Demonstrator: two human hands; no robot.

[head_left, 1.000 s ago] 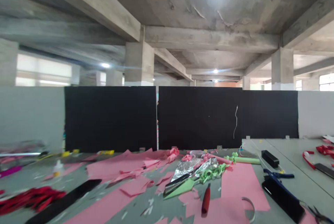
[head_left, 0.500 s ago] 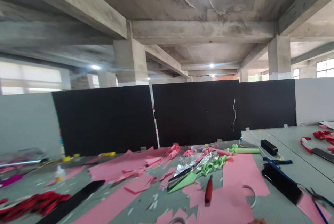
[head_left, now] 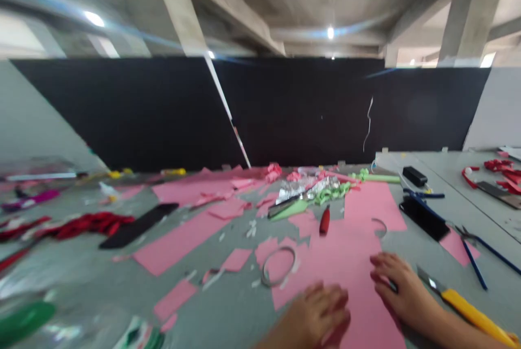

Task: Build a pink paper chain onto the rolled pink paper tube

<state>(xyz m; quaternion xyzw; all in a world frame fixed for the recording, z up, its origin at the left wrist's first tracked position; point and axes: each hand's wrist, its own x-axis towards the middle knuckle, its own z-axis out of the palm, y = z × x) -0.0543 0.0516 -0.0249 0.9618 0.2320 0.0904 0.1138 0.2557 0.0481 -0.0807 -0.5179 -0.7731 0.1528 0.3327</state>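
A large pink paper sheet [head_left: 345, 251] lies at the front of the table. My left hand [head_left: 315, 313] is over its lower left part, fingers stretched forward and a little blurred. At the sheet's right edge, my right hand [head_left: 396, 286] has its fingers extended and slightly bent, with nothing visible in them. A yellow-handled utility knife [head_left: 468, 308] lies just right of that hand. Ahead are a red-handled tool [head_left: 324, 221] and a roll of tape [head_left: 279, 266]. Whether either palm touches the paper is hard to see.
Pink scraps, crumpled foil [head_left: 293, 189] and green paper strips [head_left: 331, 193] litter the middle. A black phone [head_left: 423, 219] and blue-handled pliers [head_left: 480, 243] lie right. Red fabric [head_left: 93, 224], a black strip [head_left: 140, 225] and a blurred green-capped bottle [head_left: 138, 332] are left. Black panels [head_left: 301, 110] stand behind.
The view has tilted down, bringing more of the near table into sight. Both hands have come in over the pink paper; earlier only a bit of skin showed at the bottom edge.
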